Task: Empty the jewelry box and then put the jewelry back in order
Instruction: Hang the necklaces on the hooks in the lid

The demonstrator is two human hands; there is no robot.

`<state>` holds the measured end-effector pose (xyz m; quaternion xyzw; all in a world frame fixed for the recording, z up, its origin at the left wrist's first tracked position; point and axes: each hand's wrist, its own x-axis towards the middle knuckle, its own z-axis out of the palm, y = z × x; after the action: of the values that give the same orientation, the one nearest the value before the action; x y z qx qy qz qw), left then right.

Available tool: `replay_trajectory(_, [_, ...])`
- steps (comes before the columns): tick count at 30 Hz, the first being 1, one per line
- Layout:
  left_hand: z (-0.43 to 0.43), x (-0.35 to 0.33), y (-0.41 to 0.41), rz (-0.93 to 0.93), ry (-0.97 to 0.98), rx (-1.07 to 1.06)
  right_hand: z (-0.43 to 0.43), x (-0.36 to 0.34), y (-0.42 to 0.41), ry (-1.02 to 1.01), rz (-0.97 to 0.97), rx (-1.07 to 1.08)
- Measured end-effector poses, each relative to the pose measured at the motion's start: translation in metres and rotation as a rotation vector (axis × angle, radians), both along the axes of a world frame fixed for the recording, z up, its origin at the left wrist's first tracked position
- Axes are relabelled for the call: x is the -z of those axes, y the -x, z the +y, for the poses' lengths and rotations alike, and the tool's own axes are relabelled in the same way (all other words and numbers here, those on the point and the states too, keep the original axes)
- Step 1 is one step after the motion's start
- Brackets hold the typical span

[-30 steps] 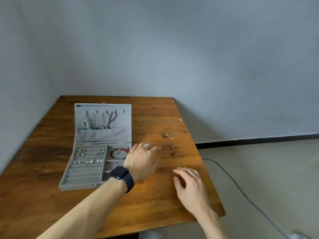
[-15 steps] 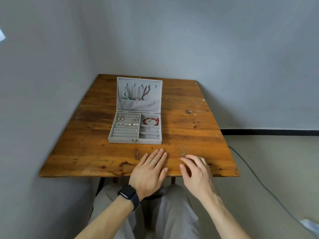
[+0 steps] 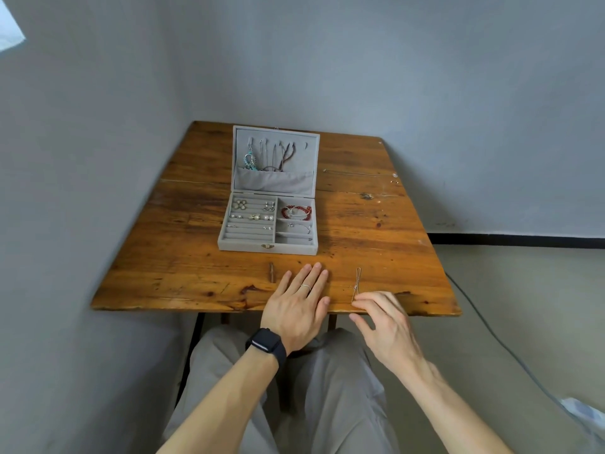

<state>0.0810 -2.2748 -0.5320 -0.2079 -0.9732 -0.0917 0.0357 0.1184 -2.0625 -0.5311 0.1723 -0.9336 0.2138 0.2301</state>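
On the wooden table [image 3: 196, 273] the grey jewelry box [image 3: 242, 246] sat open, left of the middle and well back from the near edge. Its lid [image 3: 275, 186] stood upright at the far side with necklaces [image 3: 271, 155] hanging inside it. In the tray, earrings [image 3: 252, 217] filled the left rows and a red bracelet [image 3: 296, 212] lay in the far right compartment.

Nearer, just in front of the box, the left hand [image 3: 296, 309] lay palm down on the table's near edge, its fingers straight and close together. It wore a ring [image 3: 305, 286], with a dark watch [image 3: 265, 343] on the wrist.

To its right a thin chain [image 3: 357, 283] lay on the wood, running from far to near. The right hand [image 3: 383, 322] rested at the near edge with its fingers loosely bent and its thumb apart. The index fingertip seemed to touch the chain's near end, though the view was too small to be sure.

At the far right of the table another fine chain [image 3: 357, 173] lay stretched out. A cable [image 3: 491, 332] trailed over the floor.
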Motion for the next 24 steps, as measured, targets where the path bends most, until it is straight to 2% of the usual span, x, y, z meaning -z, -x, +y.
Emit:
replay_trajectory(6, [0.000, 0.000, 0.000, -0.012, -0.012, -0.003, 0.000, 0.003, 0.000, -0.036, 0.041, -0.095])
replay_trajectory(8, [0.001, 0.000, 0.000, -0.017, -0.014, -0.002, 0.000, -0.002, -0.002, -0.018, -0.016, -0.091])
replay_trajectory(17, [0.000, 0.002, 0.003, -0.006, -0.059, -0.003, 0.001, -0.071, 0.013, 0.343, -0.371, 0.102])
replay_trajectory(21, [0.000, 0.000, 0.005, -0.012, -0.108, -0.019, 0.009, -0.091, 0.019, 0.409, -0.505, 0.101])
replay_trajectory(24, [0.001, -0.001, 0.005, -0.024, -0.113, -0.020, 0.015, -0.097, 0.019, 0.399, -0.531, 0.117])
